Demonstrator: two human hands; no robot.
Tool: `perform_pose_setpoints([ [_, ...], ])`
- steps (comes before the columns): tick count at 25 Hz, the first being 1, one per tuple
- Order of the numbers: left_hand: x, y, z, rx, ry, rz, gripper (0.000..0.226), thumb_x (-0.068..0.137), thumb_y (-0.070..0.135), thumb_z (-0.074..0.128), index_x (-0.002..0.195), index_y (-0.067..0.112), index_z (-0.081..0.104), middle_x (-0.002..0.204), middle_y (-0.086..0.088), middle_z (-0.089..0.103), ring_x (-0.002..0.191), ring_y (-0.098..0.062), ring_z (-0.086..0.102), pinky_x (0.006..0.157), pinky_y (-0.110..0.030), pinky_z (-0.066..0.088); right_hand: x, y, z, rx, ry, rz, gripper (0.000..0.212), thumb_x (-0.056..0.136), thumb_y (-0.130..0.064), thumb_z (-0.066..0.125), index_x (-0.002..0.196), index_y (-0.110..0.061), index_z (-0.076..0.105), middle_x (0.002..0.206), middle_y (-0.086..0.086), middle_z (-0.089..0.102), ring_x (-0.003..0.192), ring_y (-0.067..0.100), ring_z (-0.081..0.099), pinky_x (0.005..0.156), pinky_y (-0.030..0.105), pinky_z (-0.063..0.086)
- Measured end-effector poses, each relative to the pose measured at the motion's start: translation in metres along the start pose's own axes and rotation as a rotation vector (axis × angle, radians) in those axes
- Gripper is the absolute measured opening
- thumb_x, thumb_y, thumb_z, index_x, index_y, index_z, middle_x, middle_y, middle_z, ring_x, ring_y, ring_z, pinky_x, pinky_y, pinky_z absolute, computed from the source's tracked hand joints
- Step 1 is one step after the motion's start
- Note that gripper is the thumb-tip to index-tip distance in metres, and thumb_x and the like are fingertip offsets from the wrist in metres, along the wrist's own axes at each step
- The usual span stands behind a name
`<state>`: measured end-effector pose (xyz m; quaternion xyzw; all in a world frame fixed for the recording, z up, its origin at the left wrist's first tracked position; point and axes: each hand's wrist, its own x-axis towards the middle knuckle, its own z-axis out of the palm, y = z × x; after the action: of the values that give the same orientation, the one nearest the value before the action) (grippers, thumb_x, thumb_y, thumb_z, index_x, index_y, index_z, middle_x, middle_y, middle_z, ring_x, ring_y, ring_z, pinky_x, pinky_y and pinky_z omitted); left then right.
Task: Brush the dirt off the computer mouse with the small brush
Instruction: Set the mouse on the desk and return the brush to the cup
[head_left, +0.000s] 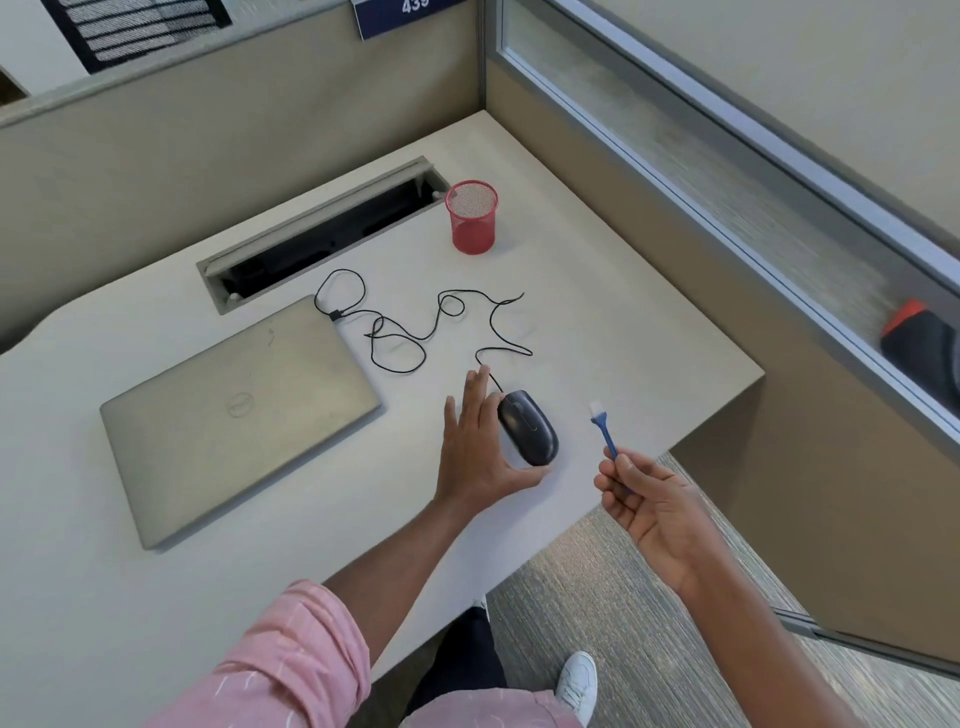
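A black wired computer mouse lies on the white desk, its cord looping away toward the back. My left hand rests against the mouse's left side, fingers spread and thumb curled under its near end. My right hand hovers to the right of the mouse, above the desk's front edge, pinching the blue handle of a small brush. The brush's white bristles point up and away, a short gap from the mouse.
A closed grey laptop lies left of the mouse. A red mesh cup stands at the back, next to an open cable slot. Partition walls enclose the back and right. The desk's edge runs just under my right hand.
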<state>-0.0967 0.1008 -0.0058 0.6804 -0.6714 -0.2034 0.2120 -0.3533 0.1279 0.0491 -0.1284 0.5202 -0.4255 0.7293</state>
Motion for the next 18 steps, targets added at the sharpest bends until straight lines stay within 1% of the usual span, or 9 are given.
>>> perform_pose_setpoints([
  [2,0.013,-0.010,-0.005,-0.007,0.002,-0.017,0.110,0.065,0.074,0.089,0.146,0.016,0.045,0.186,-0.002,0.008,0.174,-0.022,-0.001,0.137,-0.063,0.016,0.009,-0.003,0.012,-0.006,-0.003,0.005,0.029,0.091,-0.014,0.082,0.117,-0.002,0.084,0.102,0.014,0.082,0.085,0.021,0.081,0.074,0.029,0.068],
  [5,0.029,-0.024,-0.012,-0.023,-0.001,-0.037,0.112,0.064,0.072,0.091,0.149,0.015,0.044,0.185,-0.002,0.012,0.174,-0.022,0.002,0.135,-0.064,0.017,0.020,-0.006,0.027,-0.029,0.007,0.013,0.037,0.090,-0.015,0.082,0.124,0.001,0.080,0.103,0.014,0.082,0.086,0.021,0.081,0.074,0.029,0.068],
  [11,0.051,-0.043,-0.015,-0.033,0.004,-0.060,0.117,0.067,0.072,0.091,0.155,0.013,0.043,0.185,-0.002,0.015,0.174,-0.023,0.006,0.138,-0.060,0.014,0.034,-0.012,0.055,-0.132,0.017,0.012,0.038,0.087,-0.020,0.084,0.121,-0.004,0.082,0.107,0.015,0.084,0.091,0.023,0.083,0.072,0.030,0.067],
  [14,0.057,-0.049,-0.014,-0.027,0.011,-0.059,0.116,0.067,0.074,0.090,0.154,0.013,0.044,0.184,-0.004,0.019,0.173,-0.026,0.009,0.138,-0.057,0.014,0.041,-0.014,0.070,-0.138,0.013,0.022,0.029,0.089,-0.021,0.082,0.115,-0.010,0.083,0.106,0.013,0.083,0.090,0.022,0.082,0.071,0.030,0.066],
  [18,0.062,-0.056,-0.013,-0.046,0.011,-0.065,0.116,0.067,0.073,0.091,0.153,0.010,0.046,0.184,-0.005,0.021,0.173,-0.027,0.011,0.139,-0.055,0.014,0.048,-0.018,0.084,-0.141,0.005,0.027,0.014,0.101,-0.014,0.073,0.112,-0.011,0.081,0.103,0.012,0.082,0.089,0.022,0.081,0.071,0.031,0.065],
])
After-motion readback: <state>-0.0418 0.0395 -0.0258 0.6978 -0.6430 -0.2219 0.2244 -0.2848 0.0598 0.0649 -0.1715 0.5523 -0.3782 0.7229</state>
